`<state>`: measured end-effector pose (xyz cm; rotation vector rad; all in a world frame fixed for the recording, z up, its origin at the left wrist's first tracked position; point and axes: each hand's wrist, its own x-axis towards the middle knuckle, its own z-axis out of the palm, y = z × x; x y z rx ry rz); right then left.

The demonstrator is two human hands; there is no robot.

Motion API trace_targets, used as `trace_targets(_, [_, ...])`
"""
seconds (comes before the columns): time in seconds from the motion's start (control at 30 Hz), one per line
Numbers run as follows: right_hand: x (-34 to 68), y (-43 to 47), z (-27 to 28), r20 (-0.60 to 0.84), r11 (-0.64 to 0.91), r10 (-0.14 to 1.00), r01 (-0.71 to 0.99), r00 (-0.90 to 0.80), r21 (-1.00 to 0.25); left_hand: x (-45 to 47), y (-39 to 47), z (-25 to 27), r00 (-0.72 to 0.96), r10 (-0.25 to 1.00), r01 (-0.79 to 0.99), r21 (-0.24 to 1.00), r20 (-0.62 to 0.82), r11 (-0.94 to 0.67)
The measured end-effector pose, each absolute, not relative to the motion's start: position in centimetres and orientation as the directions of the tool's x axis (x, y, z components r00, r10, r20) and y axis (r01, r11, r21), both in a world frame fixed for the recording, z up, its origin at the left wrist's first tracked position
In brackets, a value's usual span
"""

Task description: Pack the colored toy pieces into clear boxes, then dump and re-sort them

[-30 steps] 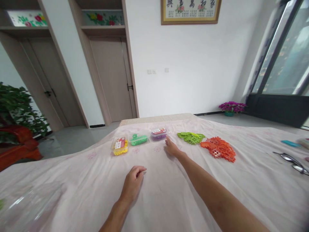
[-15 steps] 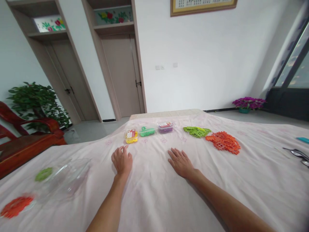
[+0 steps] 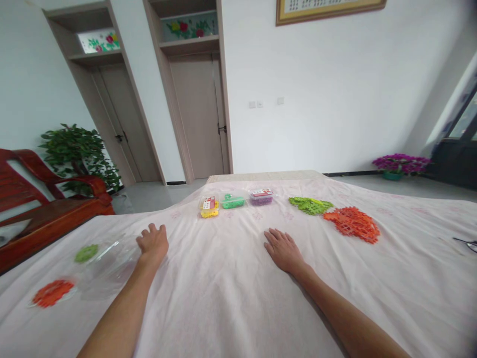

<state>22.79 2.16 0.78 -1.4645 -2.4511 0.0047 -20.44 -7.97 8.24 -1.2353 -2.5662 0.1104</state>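
Observation:
My left hand (image 3: 153, 242) is raised a little above the cloth, fingers apart and holding nothing, at the right edge of a clear plastic container (image 3: 112, 263). My right hand (image 3: 283, 249) lies flat on the pale pink cloth (image 3: 223, 278) with its fingers stretched forward. Beyond the hands stand clear boxes of small pieces: a yellow one (image 3: 209, 206), a green one (image 3: 233, 201) and a purple one (image 3: 261, 197). Right of them lie a heap of flat green pieces (image 3: 310, 205) and a heap of orange lattice pieces (image 3: 354, 223).
At the left lie a green round piece (image 3: 86, 253) and an orange one (image 3: 52, 293). Dark-framed glasses (image 3: 470, 244) rest at the right edge. Beyond the table are a red wooden chair (image 3: 55, 199), a leafy plant (image 3: 76, 154) and purple flowers (image 3: 400, 163).
My left hand has moved left, from near the yellow box to beside the clear container. My right hand keeps its place on the cloth. The view has turned slightly left.

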Motion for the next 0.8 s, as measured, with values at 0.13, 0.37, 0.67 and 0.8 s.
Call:
trace_targets(0.13, [22.9, 2.1, 0.9, 0.252, 0.489, 0.86, 0.858, -0.444, -0.159, -22.0, -7.8, 8.6, -0.597, 0.788, 0.762, -0.201, 0.151, 0.616])
trace_targets(0.37, [22.9, 1.9, 1.1, 0.27, 0.492, 0.858, 0.851, -0.437, -0.183, -22.7, -7.9, 9.6, -0.589, 0.803, 0.776, -0.216, 0.091, 0.593])
trace_targets(0.67, [22.8, 1.9, 1.1, 0.283, 0.486, 0.86, 0.849, -0.424, -0.206, -13.5, -6.8, 10.6, -0.314, 0.937, 0.909, -0.237, 0.154, 0.344])
trace_targets(0.8, [22.9, 1.7, 1.2, 0.292, 0.485, 0.86, 0.848, -0.418, -0.212, -5.1, -6.4, 10.6, 0.041, 0.976, 0.973, -0.229, 0.214, 0.01])
